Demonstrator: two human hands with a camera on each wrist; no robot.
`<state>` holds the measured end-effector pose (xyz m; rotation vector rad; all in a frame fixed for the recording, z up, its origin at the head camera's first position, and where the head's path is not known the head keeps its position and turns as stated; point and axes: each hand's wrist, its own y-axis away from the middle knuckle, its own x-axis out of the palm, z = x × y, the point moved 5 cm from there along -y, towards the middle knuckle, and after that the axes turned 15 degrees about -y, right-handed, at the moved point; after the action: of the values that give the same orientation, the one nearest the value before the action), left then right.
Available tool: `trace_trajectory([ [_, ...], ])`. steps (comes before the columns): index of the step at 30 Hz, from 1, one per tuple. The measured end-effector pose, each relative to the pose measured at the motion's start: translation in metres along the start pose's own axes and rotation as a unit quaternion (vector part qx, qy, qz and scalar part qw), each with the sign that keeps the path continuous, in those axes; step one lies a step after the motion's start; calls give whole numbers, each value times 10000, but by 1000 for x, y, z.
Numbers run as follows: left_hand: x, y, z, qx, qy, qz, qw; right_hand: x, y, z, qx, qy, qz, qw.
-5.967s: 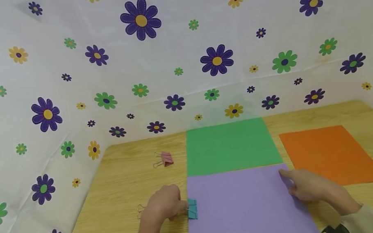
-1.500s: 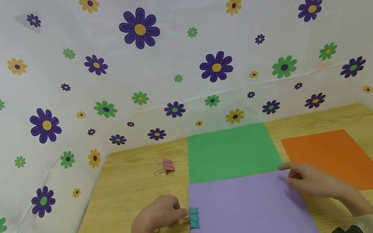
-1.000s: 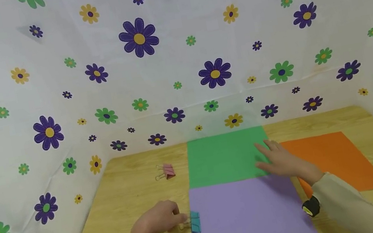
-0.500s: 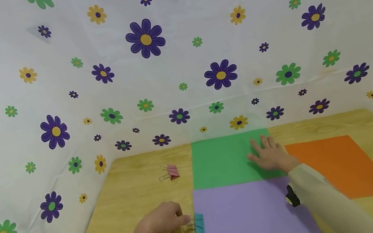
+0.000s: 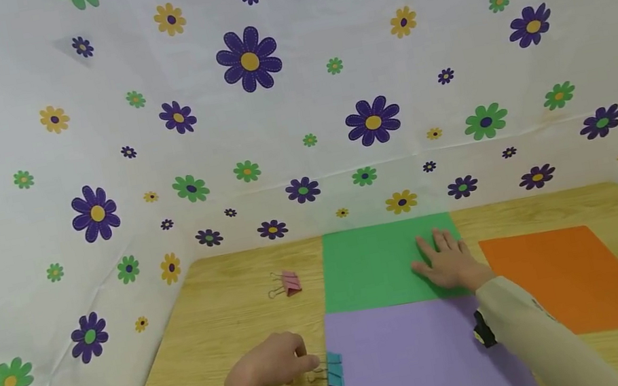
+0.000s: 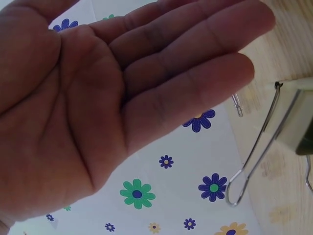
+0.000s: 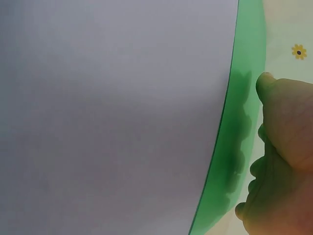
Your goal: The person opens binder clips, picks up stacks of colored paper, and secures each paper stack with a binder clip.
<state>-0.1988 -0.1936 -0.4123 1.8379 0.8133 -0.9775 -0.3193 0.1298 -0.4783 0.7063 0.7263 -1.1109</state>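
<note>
Fingers of the right hand (image 5: 448, 261) are spread over the right part of the green sheet (image 5: 368, 269); whether they press on it I cannot tell. On the left hand (image 5: 271, 365), the lower fingers stretch out close together, while the thumb tip comes right beside the wire loops of the turquoise clip (image 5: 335, 371); whether thumb and forefinger pinch them I cannot tell. That clip sits on the left edge of the purple sheet (image 5: 413, 361), whose far edge meets the green one. Beneath the left palm lies a pale clip (image 6: 296, 117). Green paper reaches the far edge of the wooden surface (image 5: 217, 306), about midway along it. Toward the far left corner is a pink clip (image 5: 292, 283), its loops pointing left. An orange sheet (image 5: 573, 281) lies apart, toward the right edge. Flowered white cloth (image 5: 306, 35) rises behind.
</note>
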Motion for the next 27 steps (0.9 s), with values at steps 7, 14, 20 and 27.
trace_trajectory([
  [7,-2,3,-3,110,-85,-105,9998,1,2,-3,28,-46,-8,10000],
  [14,-4,7,-3,214,105,-171,9996,3,2,-5,54,-147,-41,9999],
  [20,-12,13,5,299,229,-565,9977,7,2,-11,80,-53,-31,9999],
  [27,-26,27,31,-438,161,-862,9952,9,-6,-18,-25,-21,-119,9999],
])
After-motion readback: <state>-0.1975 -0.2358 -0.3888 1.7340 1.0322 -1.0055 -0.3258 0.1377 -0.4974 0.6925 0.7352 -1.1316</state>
